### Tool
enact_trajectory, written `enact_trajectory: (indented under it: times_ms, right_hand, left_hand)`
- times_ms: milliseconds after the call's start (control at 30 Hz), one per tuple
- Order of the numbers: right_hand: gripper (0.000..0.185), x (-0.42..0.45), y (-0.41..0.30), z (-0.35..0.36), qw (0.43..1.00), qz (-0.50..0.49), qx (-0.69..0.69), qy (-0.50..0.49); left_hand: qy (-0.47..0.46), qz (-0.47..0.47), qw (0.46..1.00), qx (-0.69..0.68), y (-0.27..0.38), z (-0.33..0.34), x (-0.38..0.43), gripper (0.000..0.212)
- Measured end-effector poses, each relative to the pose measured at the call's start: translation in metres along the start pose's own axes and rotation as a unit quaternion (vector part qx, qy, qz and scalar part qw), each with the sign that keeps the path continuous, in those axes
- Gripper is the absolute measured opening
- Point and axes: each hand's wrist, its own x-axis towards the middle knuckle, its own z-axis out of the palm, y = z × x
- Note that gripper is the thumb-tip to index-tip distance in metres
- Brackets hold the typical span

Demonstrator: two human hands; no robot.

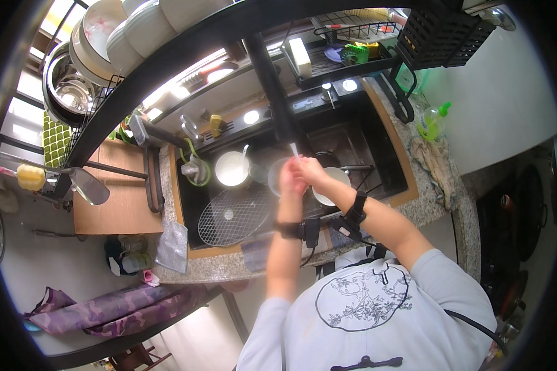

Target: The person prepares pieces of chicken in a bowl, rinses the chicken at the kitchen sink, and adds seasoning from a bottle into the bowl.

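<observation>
Over the sink, my left hand [293,176] and my right hand [314,170] meet, fingers curled together and partly blurred. A narrow white thing [294,149] shows just above the fingers; whether it is a utensil handle or running water is unclear. Below and right of the hands is a white bowl [331,186], partly covered by my right forearm. A pale, blurred round dish [275,177] lies behind my left hand. Farther left, a white bowl [229,170] holds a white spoon [245,155]. A round wire-mesh rack [234,218] spans the sink's left part.
A black shelf post [271,88] rises close beyond the hands. Stacked bowls [144,35] stand on the upper rack. A wooden board [116,185] and grey cloth [172,246] lie left; a green pump bottle [430,123] and rag [434,171] sit right.
</observation>
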Motion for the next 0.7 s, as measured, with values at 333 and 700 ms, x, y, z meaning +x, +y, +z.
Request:
enact_trajectory:
  times_ms: [333,700]
  right_hand:
    - [0.022,0.001,-0.009,0.009,0.998,0.016,0.019,0.064]
    - [0.029,-0.026,-0.026,0.006,0.974,0.06,0.217,0.016]
  left_hand:
    - [-0.048,0.11,0.982,-0.149,-0.011,0.008,-0.016,0.03]
    - [-0.045,0.148,0.964,-0.215,-0.024,0.008,-0.016,0.043]
